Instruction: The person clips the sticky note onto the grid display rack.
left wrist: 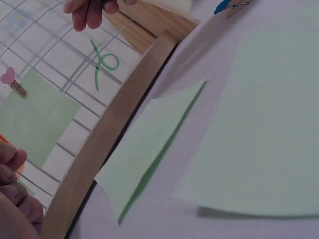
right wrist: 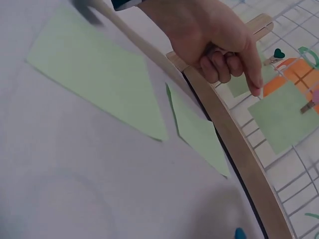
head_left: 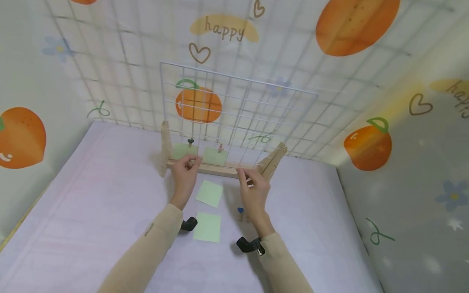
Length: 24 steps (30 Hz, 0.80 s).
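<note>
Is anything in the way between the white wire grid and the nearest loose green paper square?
Yes, a low tan wooden bar along the bottom of the grid. The paper square could probably be lifted over it.

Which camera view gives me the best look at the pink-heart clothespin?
The left wrist view: the pink-heart clothespin appears whole and large, clipped to the edge of a green paper note. The head view shows it tiny; the right wrist view catches it at the right border, its heart partly cut off.
</note>
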{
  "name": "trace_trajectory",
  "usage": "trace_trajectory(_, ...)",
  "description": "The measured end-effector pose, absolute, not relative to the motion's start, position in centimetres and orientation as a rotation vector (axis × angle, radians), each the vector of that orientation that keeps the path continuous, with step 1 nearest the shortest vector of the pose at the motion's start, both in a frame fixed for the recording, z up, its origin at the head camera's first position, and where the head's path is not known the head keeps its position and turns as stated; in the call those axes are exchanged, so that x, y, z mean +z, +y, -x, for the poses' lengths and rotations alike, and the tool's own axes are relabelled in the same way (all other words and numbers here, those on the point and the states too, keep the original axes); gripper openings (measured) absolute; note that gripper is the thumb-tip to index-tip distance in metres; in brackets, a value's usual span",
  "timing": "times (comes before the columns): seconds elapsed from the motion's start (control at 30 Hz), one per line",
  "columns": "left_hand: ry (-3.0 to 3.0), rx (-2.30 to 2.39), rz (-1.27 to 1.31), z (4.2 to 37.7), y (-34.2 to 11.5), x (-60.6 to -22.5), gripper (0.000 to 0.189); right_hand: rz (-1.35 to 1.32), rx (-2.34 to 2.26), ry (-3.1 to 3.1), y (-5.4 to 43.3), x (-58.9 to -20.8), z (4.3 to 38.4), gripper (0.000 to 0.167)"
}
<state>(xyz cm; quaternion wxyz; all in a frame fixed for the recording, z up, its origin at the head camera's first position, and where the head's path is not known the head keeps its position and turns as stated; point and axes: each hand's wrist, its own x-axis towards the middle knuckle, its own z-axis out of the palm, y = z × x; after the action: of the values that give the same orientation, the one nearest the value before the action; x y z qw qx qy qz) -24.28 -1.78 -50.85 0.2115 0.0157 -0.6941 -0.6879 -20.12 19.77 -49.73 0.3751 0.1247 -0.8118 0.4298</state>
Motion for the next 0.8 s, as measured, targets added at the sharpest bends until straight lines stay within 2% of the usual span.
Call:
trace_trajectory(0.3, -2.092, -1.873, -0.103, 22.8, -2.1, -53.1, 0.009, -0.253, 1.105, -2.114, 21.2, -50.7, 18.5, 0.011)
trace_trajectory(0.6, -2.274, -1.717, -0.024, 21.3, -2.0, -54.2, 0.006, -0.206, 1.115, -2.155, 23.0, -51.4, 16.8, 0.011)
trace_trajectory(0.7, -2.415, -1.597, 0.049, 21.1, -1.9, -54.5, 0.015, -0.168, 1.135, -2.159, 23.6, -51.6, 16.3, 0.012)
trace_trajectory(0.8, -2.578, -1.446, 0.129, 20.9, -1.8, -54.5, 0.037, -0.145, 1.148, -2.148, 24.0, -51.9, 16.1, 0.011)
